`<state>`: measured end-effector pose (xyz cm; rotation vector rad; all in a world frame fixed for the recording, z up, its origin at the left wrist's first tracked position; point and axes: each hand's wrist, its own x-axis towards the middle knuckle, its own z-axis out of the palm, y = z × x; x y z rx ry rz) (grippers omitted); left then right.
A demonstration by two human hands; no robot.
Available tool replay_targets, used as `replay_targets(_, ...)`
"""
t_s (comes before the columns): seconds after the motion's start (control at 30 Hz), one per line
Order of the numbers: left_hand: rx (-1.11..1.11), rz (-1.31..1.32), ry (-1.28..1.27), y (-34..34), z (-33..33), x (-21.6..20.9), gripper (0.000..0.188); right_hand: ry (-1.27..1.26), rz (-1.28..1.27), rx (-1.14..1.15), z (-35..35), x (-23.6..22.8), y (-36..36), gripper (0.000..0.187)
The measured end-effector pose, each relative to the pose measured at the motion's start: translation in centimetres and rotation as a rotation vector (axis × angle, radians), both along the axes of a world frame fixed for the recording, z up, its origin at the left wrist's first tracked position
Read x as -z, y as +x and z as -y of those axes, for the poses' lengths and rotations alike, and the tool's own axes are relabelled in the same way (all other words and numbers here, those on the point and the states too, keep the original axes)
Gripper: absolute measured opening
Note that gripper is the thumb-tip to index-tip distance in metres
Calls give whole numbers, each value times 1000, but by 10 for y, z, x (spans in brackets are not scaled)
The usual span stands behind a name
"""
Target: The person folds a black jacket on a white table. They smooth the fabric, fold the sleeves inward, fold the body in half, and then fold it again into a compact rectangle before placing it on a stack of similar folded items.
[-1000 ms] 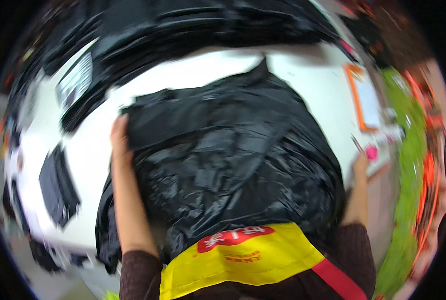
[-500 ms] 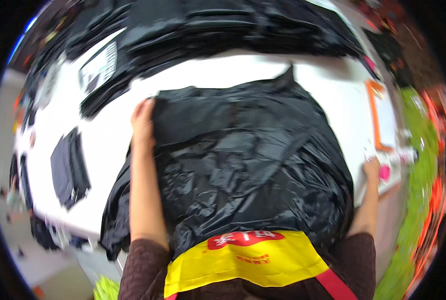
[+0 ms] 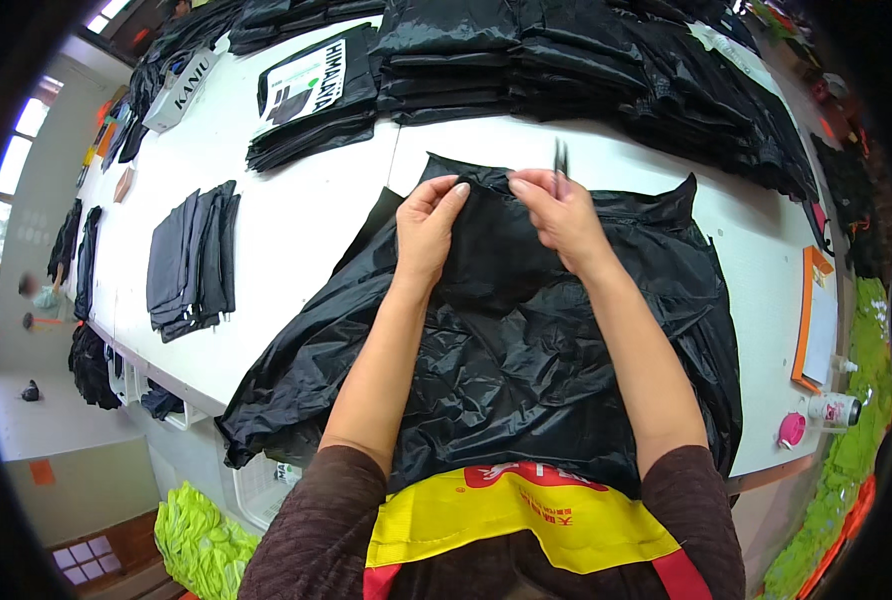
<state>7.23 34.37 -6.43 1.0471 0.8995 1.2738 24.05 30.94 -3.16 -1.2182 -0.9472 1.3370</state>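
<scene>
A large black garment [image 3: 506,330] of thin, shiny fabric lies crumpled across the white table in front of me, its near part against my yellow apron. At its far edge, my left hand [image 3: 429,225] pinches the fabric between thumb and fingers. Close beside it, my right hand [image 3: 564,222] is closed, thumb and forefinger at the same edge. Out of that hand point the two slim dark blades of what look like thread snips [image 3: 562,165], slightly blurred. My fingers hide their handle.
Folded black garments [image 3: 506,60] stand in tall piles along the back. A smaller dark stack [image 3: 194,260] lies left on the white table [image 3: 296,220]. At right are an orange-edged tray [image 3: 804,335], a bottle [image 3: 834,409] and a pink round object [image 3: 792,429]. Green fabric [image 3: 201,540] sits below left.
My right hand has come from the table's right edge to the garment's far edge, now with the snips. My left hand has moved right, from the garment's far left corner. The view has shifted.
</scene>
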Motion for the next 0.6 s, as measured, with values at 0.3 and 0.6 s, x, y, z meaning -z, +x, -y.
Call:
replay_targets(0.3,-16,-39,-24,0,3,5,13,321,253,36,-26,23,-18,15)
replay_targets(0.6,-27,97,-92,18,10,-8,15,289,237,60,-8,25,-30,9)
